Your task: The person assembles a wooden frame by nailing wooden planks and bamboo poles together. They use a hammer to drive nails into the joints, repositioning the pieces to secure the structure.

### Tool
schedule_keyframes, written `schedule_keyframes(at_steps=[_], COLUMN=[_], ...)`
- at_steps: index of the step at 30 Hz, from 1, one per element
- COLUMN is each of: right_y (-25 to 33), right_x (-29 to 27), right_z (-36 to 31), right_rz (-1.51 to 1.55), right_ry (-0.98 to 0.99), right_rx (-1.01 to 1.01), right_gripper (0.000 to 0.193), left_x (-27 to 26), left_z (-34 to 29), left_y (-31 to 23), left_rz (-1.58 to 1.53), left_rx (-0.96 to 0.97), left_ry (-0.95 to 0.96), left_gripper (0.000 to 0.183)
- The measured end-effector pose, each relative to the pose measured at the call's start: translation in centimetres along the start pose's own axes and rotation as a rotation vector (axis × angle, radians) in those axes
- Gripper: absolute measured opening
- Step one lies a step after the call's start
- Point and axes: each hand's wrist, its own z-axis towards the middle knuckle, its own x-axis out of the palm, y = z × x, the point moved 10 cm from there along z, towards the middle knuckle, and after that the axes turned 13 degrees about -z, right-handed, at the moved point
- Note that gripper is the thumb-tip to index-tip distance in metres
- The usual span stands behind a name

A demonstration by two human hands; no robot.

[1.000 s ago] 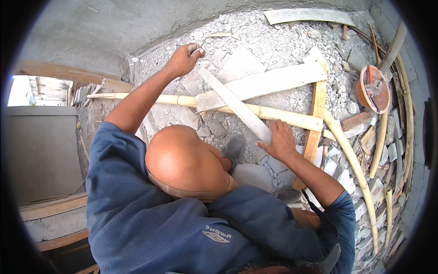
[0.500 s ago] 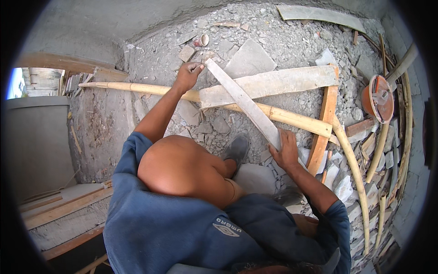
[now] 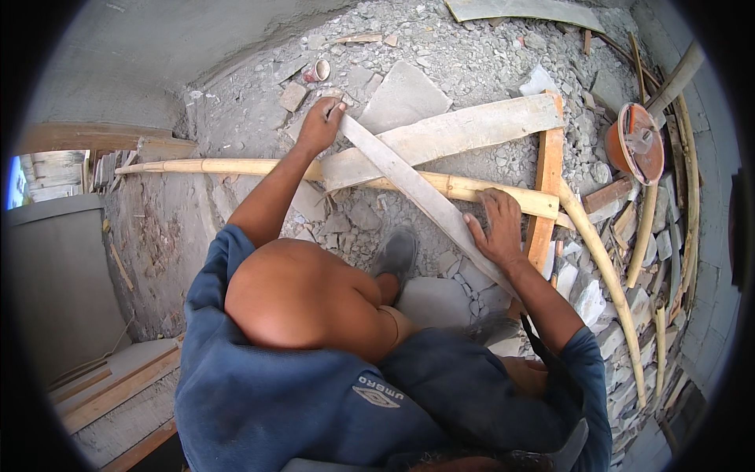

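A narrow grey-white board (image 3: 409, 181) slants from upper left to lower right in front of me. Beside its far end is my left hand (image 3: 319, 127), its fingers closed in a pinch; whether they hold the board's tip or something small, I cannot make out. My right hand (image 3: 499, 230) has its fingers spread, the thumb at the board's edge and the fingertips by a bamboo pole (image 3: 448, 186). The narrow board crosses over this pole and a wider pale plank (image 3: 448, 145). An orange-brown timber (image 3: 544, 173) lies crosswise at their right ends.
Rubble and broken slabs (image 3: 405, 98) cover the ground. An orange bucket (image 3: 629, 149) stands at the right among bamboo poles (image 3: 602, 259) and scraps. A paper cup (image 3: 318, 71) lies at the back near the grey wall (image 3: 259, 39). My shoe (image 3: 395, 256) is below the board.
My right hand has loosened from the board's edge, its fingers now spread toward the bamboo pole. My left hand has come closer to the board's far end. The whole view has shifted slightly.
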Motion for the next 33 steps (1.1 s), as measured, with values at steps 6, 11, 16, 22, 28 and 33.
schedule_keyframes(at_steps=[6, 11, 16, 22, 28, 33], right_y=[-3.2, -3.3, -3.5, -3.3, -3.2, -3.2], right_x=[2.9, 3.0, 3.3, 3.4, 3.2, 3.1], right_z=[3.1, 2.9, 2.9, 3.0, 3.0, 3.0], right_rz=[-0.137, -0.167, -0.155, -0.155, -0.144, -0.136], right_ry=[0.171, 0.182, 0.177, 0.201, 0.161, 0.131], right_rx=[-0.013, 0.028, 0.026, 0.027, 0.011, 0.007], right_gripper=[0.070, 0.068, 0.067, 0.068, 0.068, 0.068], left_x=[-1.4, -4.0, -5.4, -6.0, -6.7, -6.6], left_z=[-1.2, -6.9, -10.8, -12.7, -11.5, -10.7], left_y=[1.2, 2.5, 4.7, 3.5, 4.4, 4.7], left_rz=[0.037, 0.046, -0.051, -0.154, -0.243, -0.266], left_rx=[-0.081, -0.108, -0.242, -0.152, -0.186, -0.205], left_ry=[-0.023, -0.117, -0.166, -0.281, -0.351, -0.360], left_gripper=[0.028, 0.026, 0.026, 0.028, 0.030, 0.031])
